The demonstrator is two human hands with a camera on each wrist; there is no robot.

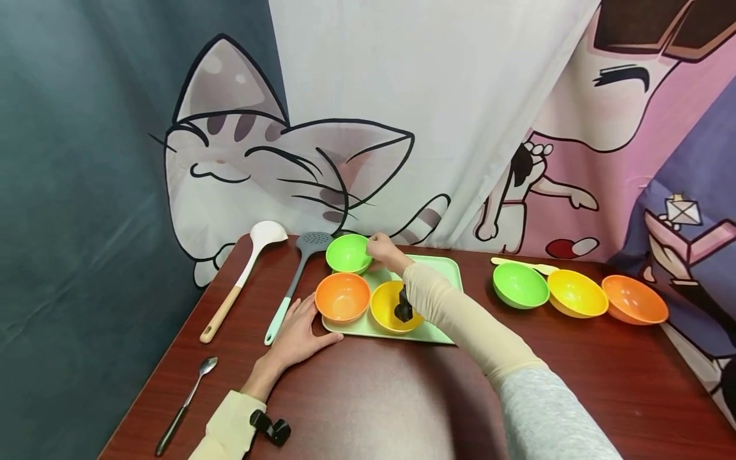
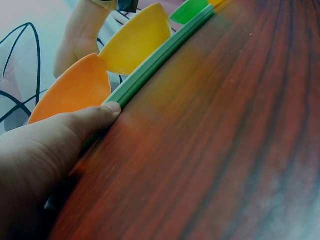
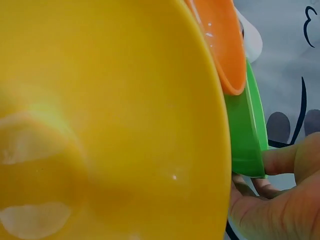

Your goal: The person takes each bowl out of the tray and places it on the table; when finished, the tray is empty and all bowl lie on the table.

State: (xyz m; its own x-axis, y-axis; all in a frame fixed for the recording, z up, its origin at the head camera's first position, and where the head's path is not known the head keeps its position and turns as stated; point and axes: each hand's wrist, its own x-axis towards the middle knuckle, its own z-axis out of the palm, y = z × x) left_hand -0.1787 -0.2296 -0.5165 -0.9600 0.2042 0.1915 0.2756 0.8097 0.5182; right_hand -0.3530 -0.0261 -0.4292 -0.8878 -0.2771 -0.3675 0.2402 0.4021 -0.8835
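Now right hand grips green bowl on tray.

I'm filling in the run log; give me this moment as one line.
right hand: grips green bowl rim, at tray | left hand: open, thumb against tray edge | on tray: orange bowl, yellow bowl

A staged play-kitchen set-up. Cartoon cat curtain hangs at 12 o'clock. Plastic bowls and ladle lie on a wooden table.
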